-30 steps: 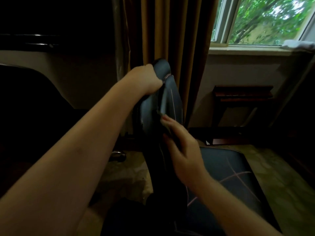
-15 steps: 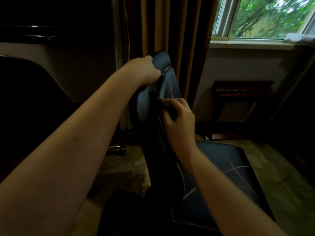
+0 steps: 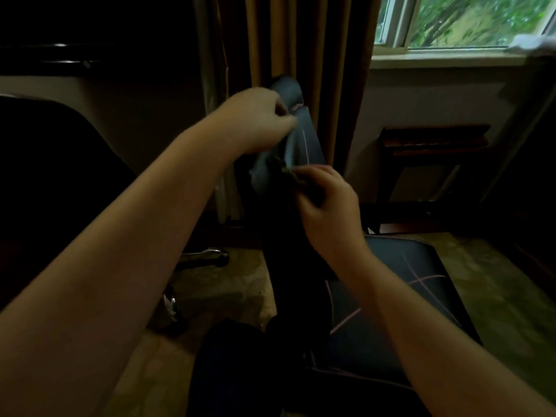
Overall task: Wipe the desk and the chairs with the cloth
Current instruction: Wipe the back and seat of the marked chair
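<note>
Wiping the black padded pink-stitched chair backrest (image 3: 307, 139), we judge: our left grip (image 3: 258, 115) clasps its far top, our right grip (image 3: 328, 206) pinches the dark crumpled cloth (image 3: 287, 173) against its middle edge. Next, we should drag firmly downward.

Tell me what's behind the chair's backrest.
A mustard curtain hangs behind the backrest. The left hand and backrest cover its lower part.

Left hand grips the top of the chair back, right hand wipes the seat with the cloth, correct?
No. The head view shows the right hand holding the cloth against the chair back, not the seat. The left hand does grip its top.
</note>
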Action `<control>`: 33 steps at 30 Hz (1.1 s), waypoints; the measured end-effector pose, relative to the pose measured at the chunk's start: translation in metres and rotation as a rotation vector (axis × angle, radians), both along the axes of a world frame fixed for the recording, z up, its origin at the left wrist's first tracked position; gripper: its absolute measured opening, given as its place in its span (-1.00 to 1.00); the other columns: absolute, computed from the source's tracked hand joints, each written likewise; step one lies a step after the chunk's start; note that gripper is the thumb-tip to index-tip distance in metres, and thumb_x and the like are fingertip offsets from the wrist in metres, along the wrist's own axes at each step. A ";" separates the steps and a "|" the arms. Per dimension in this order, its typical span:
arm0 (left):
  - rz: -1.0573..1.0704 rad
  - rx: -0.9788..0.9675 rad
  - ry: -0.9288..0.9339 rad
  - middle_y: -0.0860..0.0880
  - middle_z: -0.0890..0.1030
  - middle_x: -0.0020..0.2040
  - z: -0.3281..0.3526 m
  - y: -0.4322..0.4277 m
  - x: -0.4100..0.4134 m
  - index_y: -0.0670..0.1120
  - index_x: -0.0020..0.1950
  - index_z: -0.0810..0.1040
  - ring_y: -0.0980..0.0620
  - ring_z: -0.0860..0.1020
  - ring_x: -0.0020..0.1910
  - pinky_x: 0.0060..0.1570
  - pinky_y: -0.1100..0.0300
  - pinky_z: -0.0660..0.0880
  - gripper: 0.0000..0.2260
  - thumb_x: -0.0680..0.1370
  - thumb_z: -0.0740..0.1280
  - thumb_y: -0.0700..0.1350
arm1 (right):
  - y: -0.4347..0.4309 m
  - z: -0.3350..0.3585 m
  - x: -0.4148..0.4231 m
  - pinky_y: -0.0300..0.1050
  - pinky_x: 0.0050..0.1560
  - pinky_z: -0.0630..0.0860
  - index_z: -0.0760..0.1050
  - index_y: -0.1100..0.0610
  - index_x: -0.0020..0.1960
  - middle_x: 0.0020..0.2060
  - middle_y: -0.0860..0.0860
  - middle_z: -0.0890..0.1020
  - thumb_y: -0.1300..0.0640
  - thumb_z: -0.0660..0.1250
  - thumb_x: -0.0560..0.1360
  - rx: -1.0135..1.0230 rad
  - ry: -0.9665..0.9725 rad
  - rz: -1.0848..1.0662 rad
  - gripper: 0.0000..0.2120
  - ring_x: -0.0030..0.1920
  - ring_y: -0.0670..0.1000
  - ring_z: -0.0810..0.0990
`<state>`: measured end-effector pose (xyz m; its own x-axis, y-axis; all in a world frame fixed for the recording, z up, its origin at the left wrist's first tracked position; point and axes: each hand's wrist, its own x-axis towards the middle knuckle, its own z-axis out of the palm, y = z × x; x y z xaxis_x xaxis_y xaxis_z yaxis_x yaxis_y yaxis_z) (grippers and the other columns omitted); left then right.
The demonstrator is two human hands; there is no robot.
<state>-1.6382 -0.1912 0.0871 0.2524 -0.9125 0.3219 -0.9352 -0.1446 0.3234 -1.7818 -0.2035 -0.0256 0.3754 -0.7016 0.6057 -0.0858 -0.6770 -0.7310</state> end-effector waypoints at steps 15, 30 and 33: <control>-0.031 -0.077 0.048 -0.02 0.50 0.32 -0.010 0.030 -0.018 -0.01 0.31 0.54 0.04 0.37 0.36 0.19 0.27 0.22 -0.73 0.63 0.24 -0.06 | 0.025 -0.066 -0.025 -0.08 0.10 0.57 0.61 0.22 0.12 0.06 0.00 0.59 0.31 0.35 0.49 -0.205 -0.125 -0.045 -0.78 0.07 0.03 0.61; -0.034 -0.097 0.079 -0.02 0.48 0.37 -0.013 0.032 -0.015 0.00 0.28 0.56 0.09 0.27 0.45 0.15 0.32 0.11 -0.74 0.63 0.23 -0.03 | 0.029 -0.045 -0.016 -0.19 0.05 0.56 0.63 0.26 0.04 -0.04 0.05 0.61 0.26 0.35 0.50 -0.223 -0.133 -0.021 -0.85 -0.01 0.03 0.62; -0.042 -0.099 0.082 0.00 0.50 0.33 -0.012 0.032 -0.016 -0.01 0.27 0.56 0.07 0.28 0.45 0.22 0.27 0.16 -0.75 0.63 0.22 -0.03 | 0.032 -0.021 -0.006 -0.21 0.10 0.54 0.62 0.26 0.05 -0.01 -0.01 0.60 0.33 0.38 0.49 -0.222 -0.120 0.010 -0.85 0.03 0.00 0.61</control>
